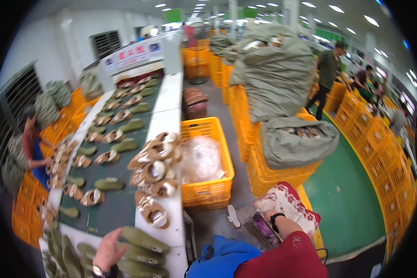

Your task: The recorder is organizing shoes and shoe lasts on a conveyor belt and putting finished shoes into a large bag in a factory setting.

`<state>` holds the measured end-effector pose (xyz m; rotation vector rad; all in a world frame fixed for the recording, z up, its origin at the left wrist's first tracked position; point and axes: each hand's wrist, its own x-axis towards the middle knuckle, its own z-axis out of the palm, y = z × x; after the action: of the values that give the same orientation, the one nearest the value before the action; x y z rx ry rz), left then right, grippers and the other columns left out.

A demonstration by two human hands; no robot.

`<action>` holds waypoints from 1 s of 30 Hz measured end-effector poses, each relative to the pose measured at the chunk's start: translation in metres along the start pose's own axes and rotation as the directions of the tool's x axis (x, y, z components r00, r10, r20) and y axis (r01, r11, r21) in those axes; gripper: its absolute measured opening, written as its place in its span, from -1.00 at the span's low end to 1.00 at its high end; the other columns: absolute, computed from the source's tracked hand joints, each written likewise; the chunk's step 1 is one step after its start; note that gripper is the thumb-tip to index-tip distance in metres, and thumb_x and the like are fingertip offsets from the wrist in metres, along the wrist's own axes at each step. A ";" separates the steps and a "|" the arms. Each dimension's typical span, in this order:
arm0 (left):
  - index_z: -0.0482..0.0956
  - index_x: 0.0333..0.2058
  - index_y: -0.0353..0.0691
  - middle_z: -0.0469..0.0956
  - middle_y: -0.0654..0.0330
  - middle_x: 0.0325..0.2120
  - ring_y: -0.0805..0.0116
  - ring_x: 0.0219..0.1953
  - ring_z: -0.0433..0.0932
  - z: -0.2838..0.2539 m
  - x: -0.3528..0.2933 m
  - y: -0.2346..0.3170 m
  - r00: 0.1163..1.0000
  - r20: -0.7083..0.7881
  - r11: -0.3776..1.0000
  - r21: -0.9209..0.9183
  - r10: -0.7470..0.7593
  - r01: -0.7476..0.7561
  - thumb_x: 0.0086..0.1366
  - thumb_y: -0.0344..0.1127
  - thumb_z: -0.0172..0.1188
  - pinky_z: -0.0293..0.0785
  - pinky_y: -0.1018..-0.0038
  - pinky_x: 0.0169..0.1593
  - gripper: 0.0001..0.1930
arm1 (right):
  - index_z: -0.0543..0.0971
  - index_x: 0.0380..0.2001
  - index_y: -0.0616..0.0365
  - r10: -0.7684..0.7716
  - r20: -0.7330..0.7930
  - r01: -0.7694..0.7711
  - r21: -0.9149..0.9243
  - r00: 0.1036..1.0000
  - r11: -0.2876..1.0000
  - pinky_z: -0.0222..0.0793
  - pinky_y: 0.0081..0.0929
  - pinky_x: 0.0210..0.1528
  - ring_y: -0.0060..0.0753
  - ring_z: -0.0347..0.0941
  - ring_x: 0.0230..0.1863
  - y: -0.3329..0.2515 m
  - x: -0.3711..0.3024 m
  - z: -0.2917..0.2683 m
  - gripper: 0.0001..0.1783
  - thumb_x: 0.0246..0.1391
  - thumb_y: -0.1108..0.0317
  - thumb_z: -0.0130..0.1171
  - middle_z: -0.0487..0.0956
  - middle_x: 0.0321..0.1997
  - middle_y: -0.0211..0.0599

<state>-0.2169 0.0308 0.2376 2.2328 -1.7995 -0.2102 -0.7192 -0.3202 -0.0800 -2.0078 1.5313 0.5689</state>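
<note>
My left hand is over the near end of the table, its fingers apart and holding nothing. Right beside it lie green shoe lasts, with more lasts crowded to its left. My right hand reaches out to the right, at the edge of a red-and-white flowered cushion; its fingers are too small and partly hidden to read. Just below that hand sits a box with a purple side. Brown-and-white shoes are piled on the white table edge ahead of my left hand.
A dark green conveyor belt carries shoes and lasts. Beside it stands a yellow crate holding clear plastic bags. Stacked yellow crates bear grey-green sacks. One person works across the belt; another person stands at right.
</note>
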 end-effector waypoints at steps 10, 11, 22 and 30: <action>0.33 0.01 -0.29 0.44 -0.06 -0.14 -0.01 -0.08 0.43 0.080 0.183 0.211 0.815 0.224 0.833 -0.300 0.535 -0.465 0.06 -0.30 0.20 0.35 0.28 0.02 -0.49 | 0.49 -0.11 0.23 0.599 -0.139 -0.515 0.385 0.788 0.766 0.38 -0.24 -0.01 0.00 0.45 -0.03 0.166 -0.020 0.003 -0.55 -0.14 0.32 0.04 0.47 -0.05 0.12; 0.32 0.01 -0.29 0.44 -0.07 -0.13 -0.02 -0.07 0.42 0.107 0.207 0.226 0.773 0.221 0.786 -0.364 0.595 -0.500 0.07 -0.30 0.19 0.35 0.28 0.02 -0.49 | 0.44 -0.06 0.23 0.618 -0.124 -0.552 0.342 0.776 0.761 0.36 -0.22 0.01 0.01 0.43 -0.01 0.204 -0.023 0.014 -0.53 -0.12 0.32 0.03 0.46 -0.03 0.13; 0.39 -0.02 -0.29 0.49 -0.12 -0.16 -0.05 -0.07 0.45 0.483 0.273 0.115 0.439 0.877 0.980 -0.194 0.193 -0.044 0.06 -0.16 0.13 0.37 0.23 0.00 -0.49 | 0.17 0.22 -0.06 0.478 -0.415 -0.403 0.260 0.774 0.878 0.09 0.04 0.17 0.28 0.06 0.23 0.198 0.023 0.063 -0.25 0.00 -0.11 0.04 0.10 0.27 0.12; 0.38 0.00 -0.33 0.46 -0.13 -0.09 0.01 0.00 0.43 0.743 0.262 0.072 0.496 0.867 0.964 -0.100 -0.037 0.247 0.07 -0.13 0.14 0.34 0.26 0.06 -0.45 | 0.09 0.23 0.27 0.408 -0.616 -0.440 0.109 0.674 0.892 -0.25 -0.11 0.32 0.17 -0.15 0.33 0.166 0.023 0.104 -0.36 0.09 0.33 -0.04 -0.04 0.32 0.16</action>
<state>-0.4320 -0.3238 -0.4368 2.2513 -1.7922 -1.7682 -0.8739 -0.3037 -0.2016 -1.9773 2.4543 0.0743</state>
